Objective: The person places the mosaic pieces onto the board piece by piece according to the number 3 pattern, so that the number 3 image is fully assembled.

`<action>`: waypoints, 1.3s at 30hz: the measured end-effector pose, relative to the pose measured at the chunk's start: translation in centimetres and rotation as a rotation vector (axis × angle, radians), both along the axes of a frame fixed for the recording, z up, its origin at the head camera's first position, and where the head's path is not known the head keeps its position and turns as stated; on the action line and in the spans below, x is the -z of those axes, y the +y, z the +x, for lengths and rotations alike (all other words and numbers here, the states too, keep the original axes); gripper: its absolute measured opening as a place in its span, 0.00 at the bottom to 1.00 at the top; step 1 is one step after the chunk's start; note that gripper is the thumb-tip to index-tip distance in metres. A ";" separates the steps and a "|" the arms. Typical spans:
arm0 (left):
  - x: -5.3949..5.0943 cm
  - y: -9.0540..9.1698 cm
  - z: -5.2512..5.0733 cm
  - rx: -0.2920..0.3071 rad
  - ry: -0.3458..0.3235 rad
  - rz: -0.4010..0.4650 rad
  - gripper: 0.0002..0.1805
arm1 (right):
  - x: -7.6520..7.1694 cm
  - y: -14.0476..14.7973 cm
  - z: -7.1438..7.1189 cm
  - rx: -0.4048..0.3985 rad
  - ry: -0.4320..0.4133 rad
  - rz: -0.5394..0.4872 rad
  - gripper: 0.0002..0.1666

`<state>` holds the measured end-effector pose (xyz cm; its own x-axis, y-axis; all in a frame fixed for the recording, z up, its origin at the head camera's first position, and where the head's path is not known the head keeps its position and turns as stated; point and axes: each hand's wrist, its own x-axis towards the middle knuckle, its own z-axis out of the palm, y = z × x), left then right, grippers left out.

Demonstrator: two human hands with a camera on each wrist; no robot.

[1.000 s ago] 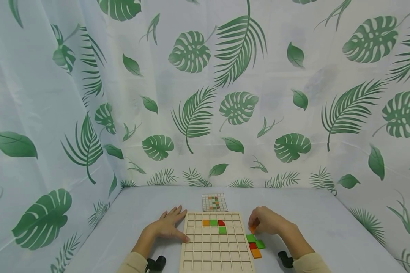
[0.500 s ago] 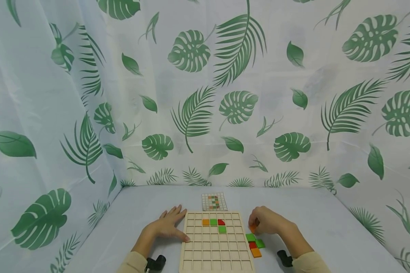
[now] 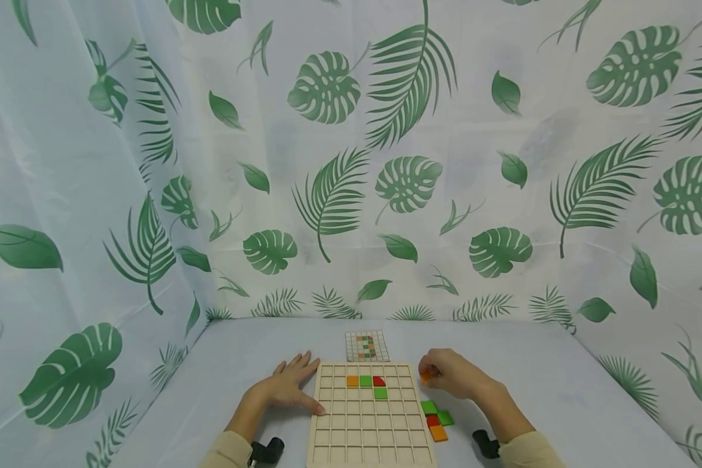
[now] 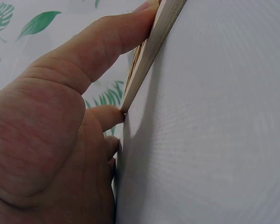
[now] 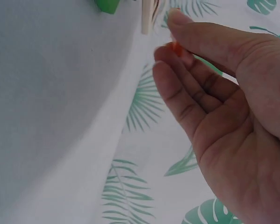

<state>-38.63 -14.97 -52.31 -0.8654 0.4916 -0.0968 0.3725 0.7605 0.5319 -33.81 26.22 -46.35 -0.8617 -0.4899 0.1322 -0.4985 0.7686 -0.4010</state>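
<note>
A wooden grid board (image 3: 351, 426) lies on the table, with orange, green and red tiles in its upper squares. My left hand (image 3: 289, 385) steadies its left side: the thumb (image 4: 109, 39) lies on the edge and the other fingers stretch out to the far corner. Just off the board's right edge, my right hand (image 3: 459, 377) pinches an orange tile (image 3: 426, 377) between thumb and fingertips. The fingers partly cover this tile, so its full shape is hidden; a bit of its orange shows in the right wrist view.
Right of the board lie several loose tiles: green ones (image 3: 446, 418), a red one (image 3: 433, 421) and an orange one (image 3: 439, 433). Behind the board is a small pattern card (image 3: 367, 346) with a coloured grid. A leaf-print curtain (image 3: 351, 195) encloses the table.
My right hand has moved a little away from the loose tiles, up and left towards the board, with the orange tile pinched in it. The left hand stays where it was.
</note>
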 end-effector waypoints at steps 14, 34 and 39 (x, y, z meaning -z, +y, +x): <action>-0.2 0.0 0.0 0.004 0.002 0.016 0.70 | 0.0 -1.7 -0.3 -0.061 0.012 -0.089 0.10; -0.2 0.0 0.1 0.013 0.008 0.034 0.71 | 0.6 -4.4 -0.1 -0.141 -0.012 -0.158 0.08; -0.2 0.0 0.1 0.008 0.007 0.029 0.71 | 0.8 -4.9 -0.1 -0.155 0.001 -0.155 0.08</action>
<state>-38.53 -15.01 -52.12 -0.8621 0.5010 -0.0765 0.3822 0.7418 0.5510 -33.92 21.32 -47.12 -0.7775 -0.5904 0.2168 -0.6062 0.6118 -0.5081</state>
